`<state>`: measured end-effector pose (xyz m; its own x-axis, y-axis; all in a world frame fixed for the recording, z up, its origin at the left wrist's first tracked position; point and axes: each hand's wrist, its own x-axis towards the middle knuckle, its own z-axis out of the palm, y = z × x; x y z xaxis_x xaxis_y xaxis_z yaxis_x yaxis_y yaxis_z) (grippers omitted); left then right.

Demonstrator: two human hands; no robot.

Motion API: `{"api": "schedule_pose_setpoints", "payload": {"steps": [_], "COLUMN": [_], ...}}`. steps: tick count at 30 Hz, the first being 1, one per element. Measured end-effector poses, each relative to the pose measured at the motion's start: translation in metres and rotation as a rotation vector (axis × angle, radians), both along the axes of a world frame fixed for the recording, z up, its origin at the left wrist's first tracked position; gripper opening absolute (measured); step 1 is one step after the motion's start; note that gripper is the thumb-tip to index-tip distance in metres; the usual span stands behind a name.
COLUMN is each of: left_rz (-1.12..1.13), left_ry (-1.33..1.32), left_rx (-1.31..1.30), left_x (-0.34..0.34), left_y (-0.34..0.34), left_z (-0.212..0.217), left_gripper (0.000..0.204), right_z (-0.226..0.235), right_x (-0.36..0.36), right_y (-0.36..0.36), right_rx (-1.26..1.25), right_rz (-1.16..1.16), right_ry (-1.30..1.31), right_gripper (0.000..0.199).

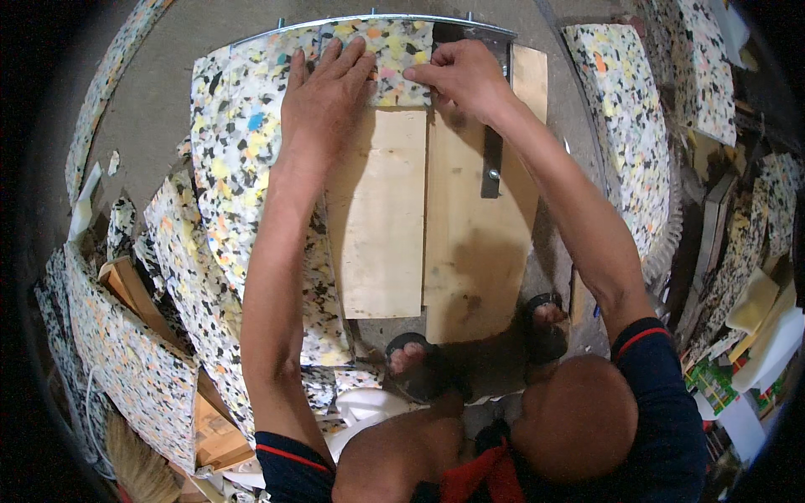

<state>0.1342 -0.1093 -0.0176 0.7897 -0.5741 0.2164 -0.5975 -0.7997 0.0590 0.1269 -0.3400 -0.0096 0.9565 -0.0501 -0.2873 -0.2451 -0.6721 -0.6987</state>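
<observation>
A speckled foam piece (392, 63) lies along the far end of a wooden panel (377, 210), against a curved metal strip (335, 25). My left hand (329, 88) presses flat on this foam with its fingers spread. At the foam's right edge my right hand (457, 77) is closed, thumb on top and the other fingers curled by the edge; their tips are partly hidden. A large speckled foam sheet (243, 168) covers the left side of the panel, under my left forearm. Right of the bare boards runs a dark metal bar (492, 168) with a bolt.
Foam offcuts (126, 352) and wooden pieces (220, 432) are heaped at the left. A long foam slab (625, 142) lies on the floor (176, 67) at the right, with more scraps and a green circuit board (719, 384) beyond. My feet (409, 356) stand at the panel's near end.
</observation>
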Motion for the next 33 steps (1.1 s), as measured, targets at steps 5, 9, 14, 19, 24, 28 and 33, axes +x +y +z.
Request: {"api": "schedule_pose_setpoints", "payload": {"steps": [5,9,14,19,24,28,33], "left_rz": [-0.072,0.313,0.420,0.256,0.237,0.201,0.252], "left_ry": [0.121,0.481,0.299,0.132,0.103,0.114,0.111], "left_rx": [-0.264,-1.000,-0.715,-0.445,-0.304,-0.289,-0.232], "left_x": [0.009,0.014,-0.008,-0.023,-0.026,-0.024,-0.025], "left_y": [0.009,0.061,0.093,0.072,0.065,0.061,0.058], "left_z": [0.004,0.033,0.032,0.004,0.010,0.013,0.009], "left_gripper": [0.032,0.035,0.035,0.039,0.039,0.037,0.036], "right_z": [-0.001,0.013,0.016,-0.002,-0.005,0.002,0.005], "right_x": [-0.008,-0.027,-0.017,-0.005,-0.005,-0.007,-0.009], "right_y": [0.007,0.014,0.032,0.056,0.053,0.056,0.073], "right_rx": [-0.037,-0.171,-0.285,-0.397,-0.271,-0.258,-0.411], "right_rz": [-0.068,-0.060,0.457,0.552,0.571,0.592,0.574], "right_ry": [-0.110,-0.361,-0.888,-0.739,-0.681,-0.664,-0.723], "right_gripper": [0.048,0.047,0.042,0.061,0.067,0.071,0.061]}}
